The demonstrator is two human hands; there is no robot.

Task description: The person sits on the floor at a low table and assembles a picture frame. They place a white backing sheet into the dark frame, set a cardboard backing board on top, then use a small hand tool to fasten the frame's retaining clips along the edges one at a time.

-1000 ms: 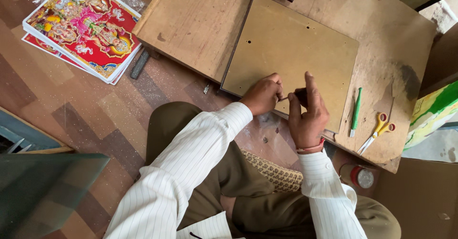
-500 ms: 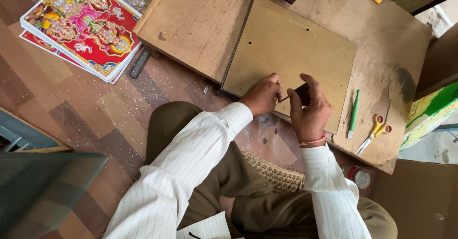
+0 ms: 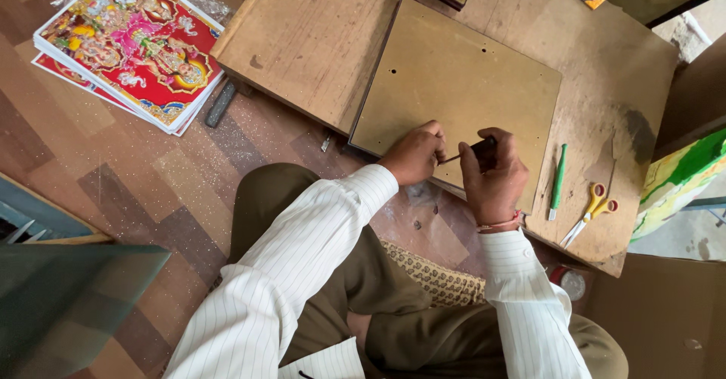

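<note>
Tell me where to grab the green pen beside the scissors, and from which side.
Pinch the green pen mid-barrel, from above. It lies flat on the work board, free on both long sides; the scissors lie apart to its right.

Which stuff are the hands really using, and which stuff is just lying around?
In use:
left hand pressing on the brown backing board
right hand holding a small dark-handled tool

Just lying about:
green pen
yellow scissors
stack of colourful prints
low wooden table
</note>
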